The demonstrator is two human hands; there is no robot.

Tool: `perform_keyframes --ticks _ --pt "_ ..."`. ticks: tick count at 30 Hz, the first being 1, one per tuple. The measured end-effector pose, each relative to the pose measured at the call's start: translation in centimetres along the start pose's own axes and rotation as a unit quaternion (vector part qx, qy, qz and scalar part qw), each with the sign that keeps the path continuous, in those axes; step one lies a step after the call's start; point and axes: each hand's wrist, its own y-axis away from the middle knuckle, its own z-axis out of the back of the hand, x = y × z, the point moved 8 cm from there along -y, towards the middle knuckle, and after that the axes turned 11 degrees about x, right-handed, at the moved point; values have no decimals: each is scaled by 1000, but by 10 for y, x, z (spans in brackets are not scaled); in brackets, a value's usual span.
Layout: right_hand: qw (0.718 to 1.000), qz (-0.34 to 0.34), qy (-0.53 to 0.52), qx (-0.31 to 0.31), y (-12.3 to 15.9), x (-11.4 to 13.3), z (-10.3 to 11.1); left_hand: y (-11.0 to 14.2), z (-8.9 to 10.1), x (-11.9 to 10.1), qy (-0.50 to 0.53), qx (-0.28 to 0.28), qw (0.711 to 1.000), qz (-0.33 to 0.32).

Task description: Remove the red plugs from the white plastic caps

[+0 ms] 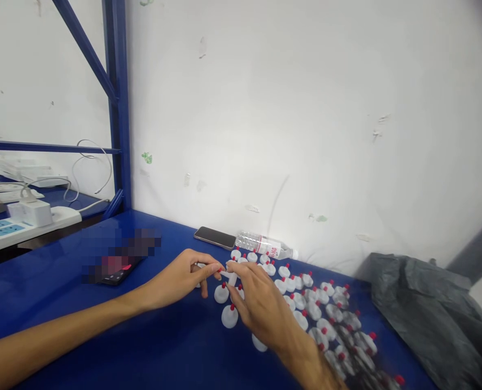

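A small white squeeze bottle [231, 278] with a red tip is held between my two hands, tilted on its side. My left hand [198, 272] pinches the red cap [221, 270] between thumb and forefinger. Closed round the white body from the right is my right hand [255, 290], whose fingers partly hide it. Just below the hands, a white bottle with a red cap [230, 316] stands on the blue table [163, 346], with another such bottle [221, 293] behind it. Several more spread out to the right, some behind my right forearm.
Against the wall lie a phone [215, 237] and a clear plastic water bottle [265, 245]. A dark, partly blurred-out object [119, 265] is at the left. At the right is a grey plastic bag [423, 303]. A power strip [25, 227] sits beyond the table's left edge.
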Motion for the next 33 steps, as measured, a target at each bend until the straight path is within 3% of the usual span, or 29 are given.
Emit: perform_keyframes --ticks 12,18,22,29,33 --pt "999 40 4 -19 0 5 4 -2 -7 -1 -40 29 999 -8" --pt "996 68 12 -49 2 16 6 0 -16 8 -51 40 997 -47" --pt "993 87 48 -59 1 24 0 4 -16 13 -69 17 996 -54" --pt "974 134 162 -86 0 43 2 3 -25 27 -12 47 999 -15" --pt "977 112 171 -52 -4 38 0 2 -19 18 -111 37 992 -44"
